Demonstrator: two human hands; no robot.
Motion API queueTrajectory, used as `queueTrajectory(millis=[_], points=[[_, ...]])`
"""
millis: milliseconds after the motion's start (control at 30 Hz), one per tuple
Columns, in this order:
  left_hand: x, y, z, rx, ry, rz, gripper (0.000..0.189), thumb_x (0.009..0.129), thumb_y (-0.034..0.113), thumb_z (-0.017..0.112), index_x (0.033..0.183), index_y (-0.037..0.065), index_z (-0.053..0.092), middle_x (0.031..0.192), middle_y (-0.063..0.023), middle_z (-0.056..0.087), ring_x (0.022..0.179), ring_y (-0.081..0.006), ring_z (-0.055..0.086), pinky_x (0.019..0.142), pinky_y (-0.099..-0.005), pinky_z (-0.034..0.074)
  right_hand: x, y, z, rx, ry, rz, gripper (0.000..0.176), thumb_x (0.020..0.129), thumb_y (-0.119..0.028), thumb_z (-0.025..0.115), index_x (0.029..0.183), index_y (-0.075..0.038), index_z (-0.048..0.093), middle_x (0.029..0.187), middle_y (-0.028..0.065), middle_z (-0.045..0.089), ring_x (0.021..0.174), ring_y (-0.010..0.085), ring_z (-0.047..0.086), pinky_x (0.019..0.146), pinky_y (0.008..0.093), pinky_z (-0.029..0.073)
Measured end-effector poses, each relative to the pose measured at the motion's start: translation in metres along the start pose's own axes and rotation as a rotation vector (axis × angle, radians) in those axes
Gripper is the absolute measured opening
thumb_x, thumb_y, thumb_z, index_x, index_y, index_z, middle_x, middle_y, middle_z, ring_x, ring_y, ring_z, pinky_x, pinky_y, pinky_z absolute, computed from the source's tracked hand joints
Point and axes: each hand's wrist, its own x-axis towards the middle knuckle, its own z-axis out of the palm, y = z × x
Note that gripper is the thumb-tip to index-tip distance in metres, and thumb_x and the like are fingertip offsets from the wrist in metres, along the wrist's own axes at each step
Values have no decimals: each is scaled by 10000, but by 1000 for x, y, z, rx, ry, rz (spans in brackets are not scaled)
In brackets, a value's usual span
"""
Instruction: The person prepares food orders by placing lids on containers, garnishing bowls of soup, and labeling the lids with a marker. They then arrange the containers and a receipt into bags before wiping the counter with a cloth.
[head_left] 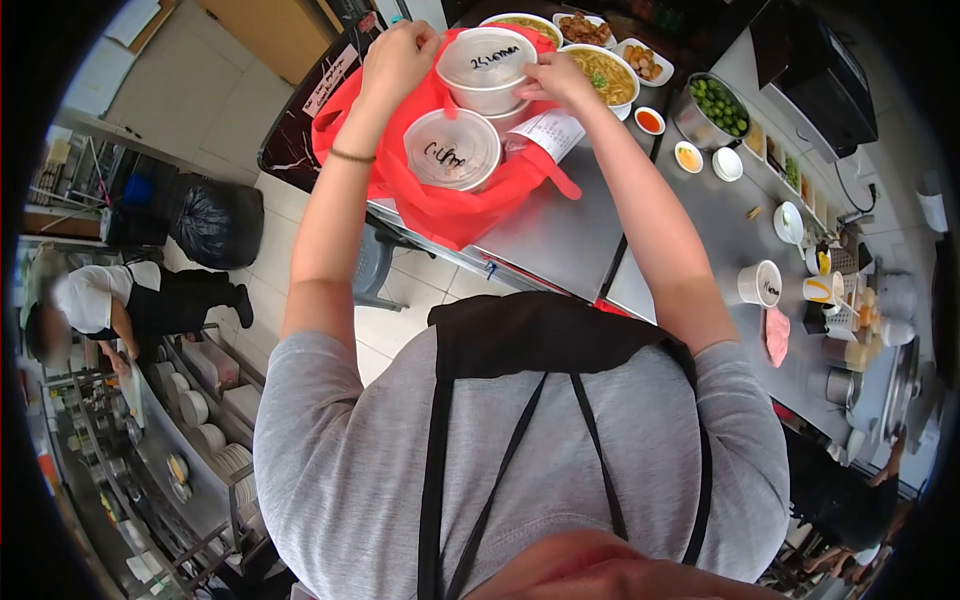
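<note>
A red carrier bag (440, 215) lies spread on the steel counter, with lidded takeaway bowls inside it. The top bowl (486, 60), marked in black on its lid, is stacked on another one. Nearer to me sits a second marked bowl (452, 150). My right hand (562, 82) has its fingers closed at the right side of the stacked bowl. Left of that bowl, my left hand (402, 58) is raised over the bag with curled fingers; what they hold, if anything, is hidden. A printed receipt (549, 134) is at the bag's right side.
Behind are a noodle soup bowl (602, 75) and dishes of fried food (585, 29). A pot of green limes (714, 106) and a red sauce cup (650, 121) stand right. Co-workers are at far left (110, 300) and lower right (850, 500).
</note>
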Motion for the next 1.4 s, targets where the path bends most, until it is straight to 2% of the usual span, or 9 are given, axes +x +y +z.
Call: queueTrajectory(millis=[133, 200, 300, 467, 700, 833, 933, 1000, 1400], points=[[-59, 54, 4, -431, -56, -4, 160, 752, 172, 595, 788, 18, 607, 675, -105, 589, 595, -179, 550, 568, -274, 430, -27, 2, -28, -626, 44, -157, 250, 768, -200, 585, 888, 19, 574, 620, 87, 605, 561, 163, 619, 501, 250, 476], [-95, 93, 7, -465, -253, -161, 157, 744, 146, 600, 800, -1, 608, 668, -103, 588, 600, -160, 543, 564, -262, 426, -34, 29, -38, -637, 0, -114, 368, 728, -240, 634, 1011, -20, 554, 653, 67, 600, 530, 150, 591, 519, 261, 463], [-146, 108, 56, -480, -204, -203, 148, 711, 121, 623, 794, -1, 612, 725, -126, 597, 625, -201, 566, 584, -294, 440, -64, 63, -42, -429, -171, -64, 654, 633, -220, 725, 1173, -14, 419, 756, 79, 589, 507, 115, 525, 483, 251, 443], [-177, 128, 79, -472, -105, -415, 263, 689, 88, 628, 896, -38, 527, 845, -191, 578, 775, -291, 578, 672, -354, 454, -98, 90, -41, -236, -151, 61, 552, 652, -132, 699, 1121, -2, 438, 751, 77, 583, 531, 104, 529, 463, 221, 434], [-208, 121, 104, -839, 17, -746, 310, 683, 38, 625, 942, -31, 468, 877, -138, 568, 819, -201, 573, 662, -315, 474, -114, 86, -28, -213, -100, 88, 490, 697, -87, 656, 1107, -13, 398, 821, 91, 549, 580, 107, 549, 477, 203, 464], [-215, 122, 106, -623, 58, -676, 326, 699, 34, 613, 973, -31, 448, 918, -129, 533, 873, -195, 548, 665, -300, 497, -112, 94, -28, -80, -184, 159, 472, 713, -28, 618, 1113, -12, 367, 821, 115, 548, 619, 138, 580, 502, 219, 499], [-202, 142, 92, -815, 183, -797, 284, 742, 23, 560, 988, -44, 434, 949, -134, 503, 899, -198, 530, 715, -322, 506, -116, 92, -33, -38, -196, 165, 447, 716, 13, 593, 1102, -14, 368, 817, 115, 547, 635, 153, 591, 536, 227, 517], [-196, 144, 91, -1414, 206, -1117, 251, 770, 6, 506, 993, -67, 418, 944, -137, 492, 878, -209, 532, 778, -345, 493, -118, 91, -38, -14, -221, 163, 445, 718, 16, 590, 1101, -14, 367, 814, 112, 547, 641, 156, 594, 545, 228, 520], [-188, 129, 121, -1623, 178, -1150, 220, 815, 40, 396, 957, -119, 453, 968, -184, 534, 927, -240, 532, 822, -356, 470, -123, 105, -37, -48, -210, 147, 423, 736, -5, 585, 1103, -12, 374, 809, 118, 564, 636, 160, 597, 542, 235, 514]])
